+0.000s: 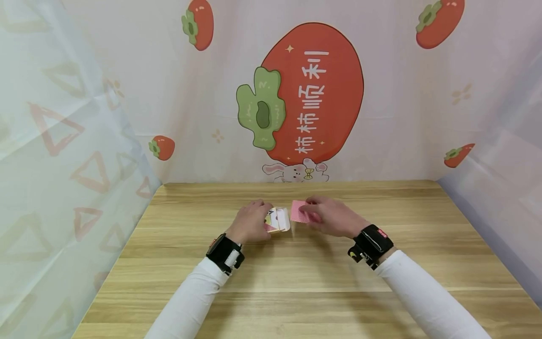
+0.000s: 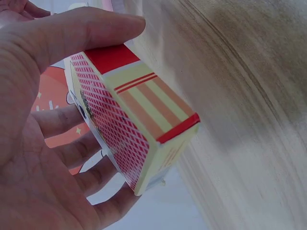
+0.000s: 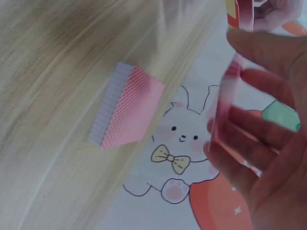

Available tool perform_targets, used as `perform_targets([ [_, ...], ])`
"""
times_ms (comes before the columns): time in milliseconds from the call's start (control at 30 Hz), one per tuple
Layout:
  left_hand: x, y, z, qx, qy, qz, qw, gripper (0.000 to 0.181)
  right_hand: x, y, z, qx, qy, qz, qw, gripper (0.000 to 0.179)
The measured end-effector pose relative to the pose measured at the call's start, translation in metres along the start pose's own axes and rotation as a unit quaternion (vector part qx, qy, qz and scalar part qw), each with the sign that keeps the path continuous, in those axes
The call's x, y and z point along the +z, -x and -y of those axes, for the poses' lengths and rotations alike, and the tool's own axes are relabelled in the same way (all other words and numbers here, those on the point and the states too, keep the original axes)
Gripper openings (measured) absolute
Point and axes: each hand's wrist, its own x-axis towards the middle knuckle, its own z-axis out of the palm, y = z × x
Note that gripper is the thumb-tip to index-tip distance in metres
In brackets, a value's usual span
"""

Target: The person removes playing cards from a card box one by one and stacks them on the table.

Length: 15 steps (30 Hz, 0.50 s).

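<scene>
My left hand (image 1: 251, 221) grips a playing-card box (image 1: 279, 220), thumb along one side and fingers along the other. In the head view the box's white-flapped end faces right. The left wrist view shows its red lattice face (image 2: 112, 120) and striped side. My right hand (image 1: 334, 216) holds a thin pink-backed piece, apparently a playing card (image 1: 298, 212), just right of the box. In the right wrist view this card (image 3: 224, 103) is blurred by the fingers. A deck of pink-backed cards (image 3: 132, 108) sits on the table below that hand; the hand mostly hides it in the head view.
The wood-grain table (image 1: 296, 292) ends at a white curtain (image 1: 381, 141) printed with persimmons and a rabbit. More curtain hangs along the left and right sides. Each wrist wears a black camera strap (image 1: 372, 245).
</scene>
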Motion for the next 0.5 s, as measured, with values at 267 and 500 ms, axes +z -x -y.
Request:
perform_targets([
  [267,0.001,0.000,0.001,-0.007,-0.006,0.001,1.0000,0.067,0.006,-0.001,-0.005,0.071,0.043,-0.042,0.9956,0.046],
  [500,0.003,-0.001,0.000,-0.004,-0.005,-0.002,1.0000,0.067,0.013,-0.002,-0.004,0.144,0.062,-0.046,0.9865,0.047],
])
